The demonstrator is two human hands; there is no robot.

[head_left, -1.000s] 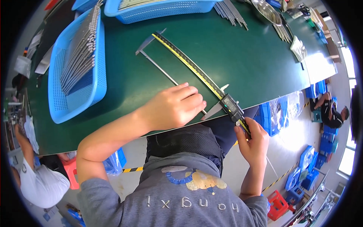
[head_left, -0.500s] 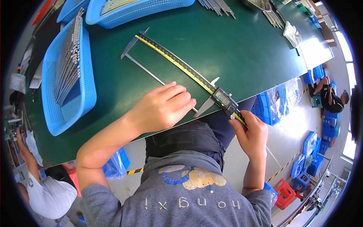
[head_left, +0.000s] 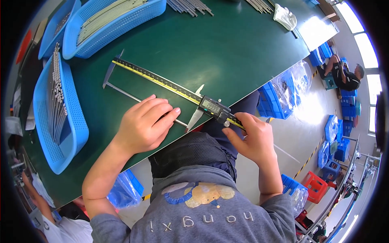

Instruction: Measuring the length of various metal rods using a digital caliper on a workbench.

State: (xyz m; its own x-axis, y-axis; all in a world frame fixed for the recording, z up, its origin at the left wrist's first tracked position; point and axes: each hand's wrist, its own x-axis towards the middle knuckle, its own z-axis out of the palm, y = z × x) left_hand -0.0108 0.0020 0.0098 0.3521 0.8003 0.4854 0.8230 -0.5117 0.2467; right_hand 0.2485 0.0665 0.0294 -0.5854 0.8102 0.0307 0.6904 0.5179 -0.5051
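A long digital caliper point(head_left: 162, 83) lies across the green table point(head_left: 227, 52), with a thin metal rod point(head_left: 129, 96) clamped between its two jaws. My left hand point(head_left: 144, 127) lies flat on the rod and presses it down near the sliding jaw. My right hand point(head_left: 251, 139) grips the caliper's near end at the table edge, thumb at the slider point(head_left: 214, 109) with its small display.
Blue mesh baskets with several metal rods stand at the left point(head_left: 56, 101) and the back left point(head_left: 113, 20). More loose rods point(head_left: 190, 6) lie at the back. Blue crates point(head_left: 279, 97) stand on the floor at the right, where another person point(head_left: 344, 75) sits. A red stool point(head_left: 318, 186) stands lower right.
My head view has shifted, so the caliper and rod sit lower and more central. My left hand stays on the rod, and my right hand has slid up to the slider.
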